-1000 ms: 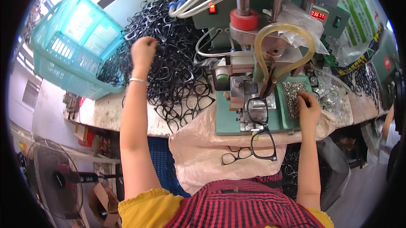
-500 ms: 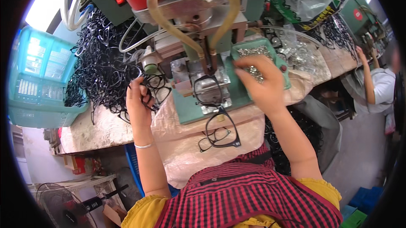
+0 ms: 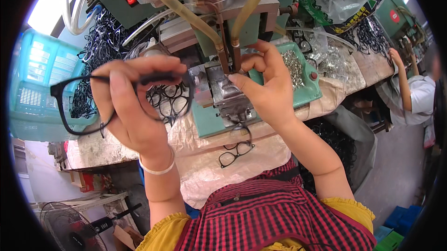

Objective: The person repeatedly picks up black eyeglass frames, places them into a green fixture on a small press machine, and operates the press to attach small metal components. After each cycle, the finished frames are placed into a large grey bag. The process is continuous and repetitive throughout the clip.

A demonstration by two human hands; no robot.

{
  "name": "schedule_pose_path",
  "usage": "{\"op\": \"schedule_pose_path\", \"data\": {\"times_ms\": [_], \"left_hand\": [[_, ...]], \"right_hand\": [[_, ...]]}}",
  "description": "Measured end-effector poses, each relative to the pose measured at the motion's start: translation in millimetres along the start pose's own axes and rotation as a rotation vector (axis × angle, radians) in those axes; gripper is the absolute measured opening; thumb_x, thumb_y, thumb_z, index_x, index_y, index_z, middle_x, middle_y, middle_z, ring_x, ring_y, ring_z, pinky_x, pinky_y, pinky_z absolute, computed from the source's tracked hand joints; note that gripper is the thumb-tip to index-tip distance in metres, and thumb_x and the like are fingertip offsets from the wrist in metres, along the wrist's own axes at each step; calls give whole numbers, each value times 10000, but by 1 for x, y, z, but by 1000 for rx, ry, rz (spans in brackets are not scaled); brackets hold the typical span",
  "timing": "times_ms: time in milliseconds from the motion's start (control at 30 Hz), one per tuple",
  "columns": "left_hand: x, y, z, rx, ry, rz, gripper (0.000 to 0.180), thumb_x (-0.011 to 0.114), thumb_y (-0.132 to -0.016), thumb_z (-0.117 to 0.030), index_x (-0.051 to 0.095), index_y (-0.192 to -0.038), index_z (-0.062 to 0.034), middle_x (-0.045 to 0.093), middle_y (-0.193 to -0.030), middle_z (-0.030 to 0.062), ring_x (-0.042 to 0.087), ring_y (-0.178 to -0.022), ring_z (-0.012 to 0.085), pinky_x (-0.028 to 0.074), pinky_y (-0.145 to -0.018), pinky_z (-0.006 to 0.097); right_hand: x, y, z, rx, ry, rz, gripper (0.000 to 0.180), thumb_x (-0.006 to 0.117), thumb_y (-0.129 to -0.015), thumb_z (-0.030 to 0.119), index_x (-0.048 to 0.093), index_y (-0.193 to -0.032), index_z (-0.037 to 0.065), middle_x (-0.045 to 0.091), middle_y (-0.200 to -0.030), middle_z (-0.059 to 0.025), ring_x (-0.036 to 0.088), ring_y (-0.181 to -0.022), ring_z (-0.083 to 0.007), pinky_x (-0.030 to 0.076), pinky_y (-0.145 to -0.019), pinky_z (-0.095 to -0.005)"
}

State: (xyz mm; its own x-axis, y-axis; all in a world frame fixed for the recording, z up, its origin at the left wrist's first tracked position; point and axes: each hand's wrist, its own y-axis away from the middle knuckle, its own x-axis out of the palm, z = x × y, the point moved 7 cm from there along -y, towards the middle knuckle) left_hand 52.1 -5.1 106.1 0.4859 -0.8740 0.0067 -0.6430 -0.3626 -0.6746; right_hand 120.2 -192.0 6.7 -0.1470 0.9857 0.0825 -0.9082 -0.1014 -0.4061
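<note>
My left hand (image 3: 135, 104) is raised at the left of the bench, its fingers closed on a black eyeglass frame (image 3: 57, 90). Motion blurs part of that frame. At the machine, my right hand (image 3: 270, 83) pinches thumb and forefinger together beside the two copper-coloured tips (image 3: 230, 60). What sits between those fingers is too small to make out. Just below the tips is a metal fixture block (image 3: 226, 88). A green tray (image 3: 313, 93) holding small metal pieces (image 3: 292, 67) stands right of my right hand.
Black frames are heaped at the left (image 3: 104, 32), beside a turquoise basket (image 3: 35, 127). More glasses (image 3: 236, 154) lie on the cloth near my lap. Thick hoses (image 3: 184, 15) hang before the machine. A person (image 3: 414, 92) works at the far right.
The eyeglass frame below the copper tips is gone from there. My left hand has come up from the heap's edge, holding a frame. My right hand has moved left from the tray to the tips.
</note>
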Motion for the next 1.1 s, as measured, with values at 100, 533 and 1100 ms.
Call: {"op": "schedule_pose_path", "data": {"times_ms": [100,533,1100], "left_hand": [[11,11,-2,-69,135,97,333,291,-1051,-315,402,-946,-20,604,-779,222,585,-627,241,493,-595,276],[84,140,70,-1336,940,488,231,429,-1013,-280,469,-922,-71,661,-742,220,630,-596,294,507,-554,326],[-146,-28,62,131,-779,-184,69,713,-883,-78,716,-922,-21,645,-866,6,566,-770,75,446,-684,219]], "right_hand": [[-3,5,8,11,34,3,539,688,-790,42,510,-1297,4,673,-928,-74,630,-952,-164,466,-922,-308],[-115,11,-71,-235,1122,-57,171,728,-762,157,710,-919,92,616,-1200,-170,530,-1225,-369,461,-973,-457],[-103,-11,-74,-37,644,-142,133,651,-870,22,676,-1000,10,679,-844,-50,606,-743,-121,485,-713,-260]]}}
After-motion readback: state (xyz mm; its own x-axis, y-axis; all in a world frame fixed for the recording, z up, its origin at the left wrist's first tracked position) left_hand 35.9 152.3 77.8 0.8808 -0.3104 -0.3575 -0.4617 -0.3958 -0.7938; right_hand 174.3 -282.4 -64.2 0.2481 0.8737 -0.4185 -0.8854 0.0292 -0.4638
